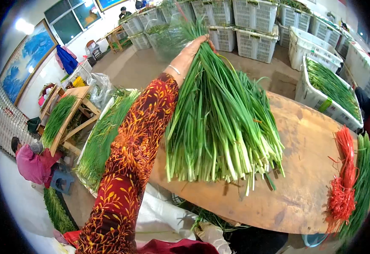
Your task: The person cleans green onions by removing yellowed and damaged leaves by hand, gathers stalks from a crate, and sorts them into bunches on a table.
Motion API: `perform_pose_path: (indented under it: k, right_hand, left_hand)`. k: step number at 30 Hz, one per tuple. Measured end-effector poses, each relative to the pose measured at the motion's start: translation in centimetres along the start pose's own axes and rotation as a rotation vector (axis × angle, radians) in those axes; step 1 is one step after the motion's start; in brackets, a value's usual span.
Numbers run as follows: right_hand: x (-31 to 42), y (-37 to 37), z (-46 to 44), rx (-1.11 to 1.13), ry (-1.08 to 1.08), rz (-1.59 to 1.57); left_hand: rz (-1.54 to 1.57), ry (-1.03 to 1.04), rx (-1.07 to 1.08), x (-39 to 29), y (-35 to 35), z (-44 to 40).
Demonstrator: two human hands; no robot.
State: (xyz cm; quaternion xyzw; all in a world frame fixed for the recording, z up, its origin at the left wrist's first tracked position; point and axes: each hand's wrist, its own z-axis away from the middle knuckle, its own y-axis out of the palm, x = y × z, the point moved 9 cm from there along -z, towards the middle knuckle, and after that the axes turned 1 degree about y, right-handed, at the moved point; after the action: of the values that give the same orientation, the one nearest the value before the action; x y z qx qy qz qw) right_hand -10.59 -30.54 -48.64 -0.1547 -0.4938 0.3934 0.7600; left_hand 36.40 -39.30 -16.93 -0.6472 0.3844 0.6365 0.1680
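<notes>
My left hand (194, 48) reaches up from the lower left in a red and orange patterned sleeve. It is closed around the leafy upper part of a large bunch of garlic chives (223, 122). The pale cut stems fan out downward over a brown wooden table (295, 194); whether they all rest on it I cannot tell. My right hand does not show. At the table's right end lies a bundle of red plastic ties (342, 186), and beside it another row of green chives (364, 173).
Left of my arm stands a long crate of chives (106, 135). A person in a pink top (34, 163) sits by a slanted wooden stand (72, 114). White plastic crates (257, 42) are stacked at the back, and an open crate of chives (331, 91) stands behind the table.
</notes>
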Motion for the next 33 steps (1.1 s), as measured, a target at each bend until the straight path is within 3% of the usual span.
perform_pose_path:
  k: [2,4,6,7,9,12,14,16,17,18,19,20,24,29,31,32,33]
  right_hand:
    - [0.1,-0.9,-0.3,-0.014,0.01,-0.025]
    - [0.1,-1.2,-0.2,-0.021,0.028,-0.046]
    - [0.1,-1.4,-0.1,-0.032,0.041,-0.068]
    - [0.1,-1.6,-0.1,-0.041,0.045,-0.079]
    - [-0.2,-1.8,-0.1,-0.062,0.067,-0.095]
    - [-1.1,-0.9,-0.2,0.017,0.182,-0.155]
    - [-1.9,0.1,-0.5,-0.083,0.123,-0.294]
    - [-0.3,-1.8,0.6,-0.088,0.057,-0.574]
    - [1.0,-2.3,1.2,-0.029,0.007,-0.758]
    - [3.0,-3.8,1.7,0.032,-0.043,-0.942]
    - [4.6,-4.9,2.5,0.137,-0.04,-0.964]
    - [5.9,-5.8,3.1,0.103,-0.114,-1.07]
    - [10.1,-8.3,5.6,0.223,-0.195,-0.98]
    - [12.6,-11.9,7.5,0.002,-0.257,-0.823]
    - [13.5,-13.2,8.5,-0.058,-0.258,-0.76]
    - [14.1,-13.6,9.2,-0.064,-0.257,-0.752]
    - [14.1,-13.7,9.6,-0.045,-0.194,-0.752]
  left_hand:
    - [-0.411,0.123,-0.149,0.1,1.4,3.2]
    - [-0.811,-0.141,-0.348,4.9,-5.8,-1.0]
    - [-1.17,-0.152,-0.586,5.0,-6.0,-0.5]
    - [-1.17,-0.159,-0.59,4.8,-6.3,0.0]
    - [-1.396,0.097,-0.736,0.8,-5.9,1.7]
    - [-1.441,0.794,-0.626,-6.1,-0.8,8.8]
    - [-0.94,0.857,-0.415,-8.1,3.3,15.8]
    - [-0.615,0.624,-0.154,-5.7,8.0,23.3]
    - [-0.745,0.347,0.085,-3.0,10.1,26.3]
    - [-0.801,0.251,0.191,0.4,11.7,30.0]
    - [-0.683,-0.003,0.157,4.2,12.9,33.9]
    - [-0.752,-0.08,0.253,7.7,13.6,37.2]
    - [-0.766,-0.106,0.355,11.8,15.6,43.3]
    - [-0.691,0.081,0.141,8.7,15.2,43.8]
    - [-0.645,-0.212,0.119,9.7,14.2,44.4]
    - [-0.642,-0.202,0.12,9.4,13.9,44.5]
    - [-0.826,0.024,0.153,7.6,14.5,44.5]
